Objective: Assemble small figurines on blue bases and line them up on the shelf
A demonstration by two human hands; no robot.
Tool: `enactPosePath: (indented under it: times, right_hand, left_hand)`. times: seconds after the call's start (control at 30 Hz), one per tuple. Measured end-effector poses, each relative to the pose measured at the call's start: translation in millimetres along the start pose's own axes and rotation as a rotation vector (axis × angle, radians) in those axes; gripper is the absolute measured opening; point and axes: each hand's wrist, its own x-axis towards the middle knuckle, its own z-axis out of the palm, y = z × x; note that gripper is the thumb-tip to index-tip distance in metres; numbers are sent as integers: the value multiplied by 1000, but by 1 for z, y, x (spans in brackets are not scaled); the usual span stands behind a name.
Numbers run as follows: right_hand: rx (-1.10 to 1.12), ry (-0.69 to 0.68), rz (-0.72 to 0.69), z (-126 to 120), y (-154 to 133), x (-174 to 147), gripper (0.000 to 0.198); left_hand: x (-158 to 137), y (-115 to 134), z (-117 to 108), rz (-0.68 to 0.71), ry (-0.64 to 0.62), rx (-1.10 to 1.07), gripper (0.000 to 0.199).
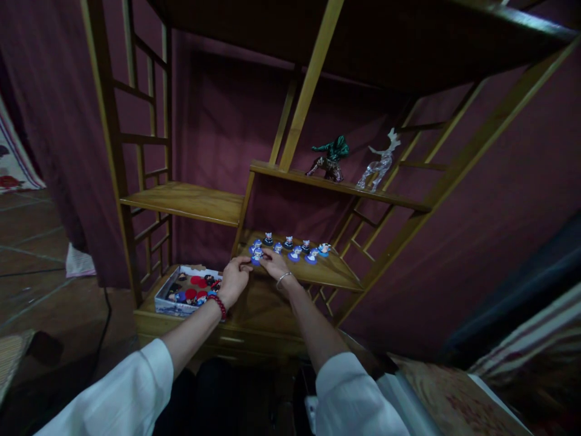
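Observation:
A small purple-and-white figurine (256, 256) stands at the left front edge of the low shelf, between my two hands. My left hand (236, 280), above a red bead bracelet, has its finger and thumb closed at the figurine's left side. From the right, the bent fingers of my right hand (276, 266) meet the same figurine; a silver bangle circles that wrist. The fingertips partly hide its base. Other purple figurines, one of them (295, 253) to the right, stand close by. Behind them is a row of dark-based figurines (288, 242).
An open box (175, 307) of loose red, black and blue figurines sits at lower left. A green-and-bronze figure (331, 158) and a clear deer statuette (380, 162) occupy the shelf above. Wooden uprights (311, 85) and a left shelf (186, 201) frame the space.

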Motion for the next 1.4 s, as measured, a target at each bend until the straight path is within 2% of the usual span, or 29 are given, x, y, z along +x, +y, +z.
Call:
enactPosePath:
  times: [0.1,0.17,0.3,0.4,0.57,0.8,1.03,1.23,1.4]
  right_hand:
    - [117,68,-9,-3,2,0,32]
    - [131,108,-27,-6,3,2,31]
    - [-65,209,-196,-21,-11,11,28]
    - [-296,162,-306,-36,-30,23,28]
    - [-586,-140,-327,-46,-44,46,33]
    - [-582,-350,-307,-33,-47,72,36]
    - [-596,-452,-178,-26,-59,81,29]
    - [-718,-473,-206,-24,-59,81,24]
    - [-729,-440,-223,-23,-60,85,23]
  left_hand:
    - [1,1,-2,331,51,236,34]
    - [2,1,-2,510,41,355,39]
    - [3,-1,-1,698,-30,551,43]
    - [2,-6,-1,746,-65,703,39]
    - [1,-14,-3,817,-95,825,35]
    - [10,-36,-6,967,-156,869,42]
    - [15,-52,-2,955,-162,956,49]
    - [18,-62,1,983,-148,993,51]
    - [18,-64,2,1010,-121,978,51]
